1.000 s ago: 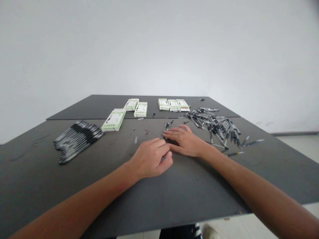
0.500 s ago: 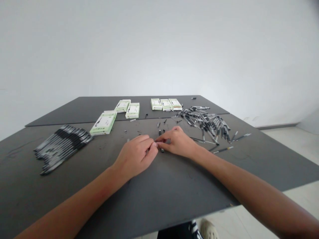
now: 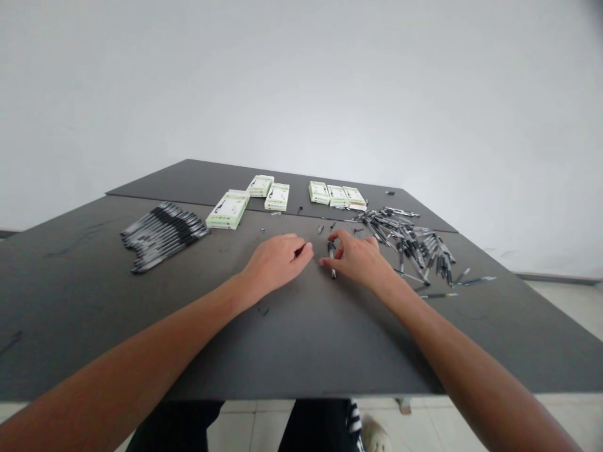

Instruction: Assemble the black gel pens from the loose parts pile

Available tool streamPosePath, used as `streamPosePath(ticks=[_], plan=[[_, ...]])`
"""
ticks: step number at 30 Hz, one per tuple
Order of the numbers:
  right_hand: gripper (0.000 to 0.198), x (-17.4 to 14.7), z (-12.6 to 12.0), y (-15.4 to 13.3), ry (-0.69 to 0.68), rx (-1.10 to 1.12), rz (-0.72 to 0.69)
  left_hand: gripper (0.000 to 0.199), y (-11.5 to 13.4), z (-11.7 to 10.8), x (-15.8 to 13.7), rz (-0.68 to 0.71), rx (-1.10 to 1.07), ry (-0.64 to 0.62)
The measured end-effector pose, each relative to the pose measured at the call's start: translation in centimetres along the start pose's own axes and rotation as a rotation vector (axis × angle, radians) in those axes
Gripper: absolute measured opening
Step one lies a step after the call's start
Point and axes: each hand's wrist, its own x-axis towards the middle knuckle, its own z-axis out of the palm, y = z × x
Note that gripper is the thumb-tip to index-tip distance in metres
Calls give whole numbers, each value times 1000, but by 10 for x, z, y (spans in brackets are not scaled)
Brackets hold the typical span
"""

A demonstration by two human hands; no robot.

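My left hand (image 3: 279, 263) rests low over the table's middle, fingers curled in toward the thumb. Whatever it may hold is hidden. Just to its right is my right hand (image 3: 355, 258), its thumb and index finger spread apart. A short black-and-clear pen part (image 3: 333, 274) lies on the table beneath those fingers, partly covered by them. Off to the left, a row of black-gripped clear pens (image 3: 162, 233) lies side by side. Right of my right hand spreads a loose heap of pens and pen parts (image 3: 409, 235).
Green-and-white boxes stand in two groups, one at back left (image 3: 228, 210) and one at back centre (image 3: 319, 193). Small loose pieces (image 3: 321, 229) lie beyond my hands. The dark table (image 3: 301, 351) has its front edge close to me, and a pale wall rises behind.
My hands, touching at the fingertips before, are now apart, and the right thumb and index finger have spread. The view has swung, so the table's contents appear farther right.
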Motion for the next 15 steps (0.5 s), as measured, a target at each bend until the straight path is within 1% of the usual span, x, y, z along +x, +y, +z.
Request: streamPosePath(ticks=[4, 8, 11, 13, 15], plan=[[50, 1, 2, 9, -13, -25, 0, 41, 1, 1, -1, -30, -42, -6], [49, 2, 1, 9, -42, -49, 7, 38, 3, 1, -2, -55, -118, 5], [40, 0, -1, 5, -41, -51, 25, 35, 2, 2, -2, -93, -193, 25], [32, -3, -2, 0, -7, 4, 20, 32, 1, 5, -2, -141, -250, 37], [26, -6, -3, -6, 42, 156, -8, 25, -1, 9, -1, -210, -310, 53]])
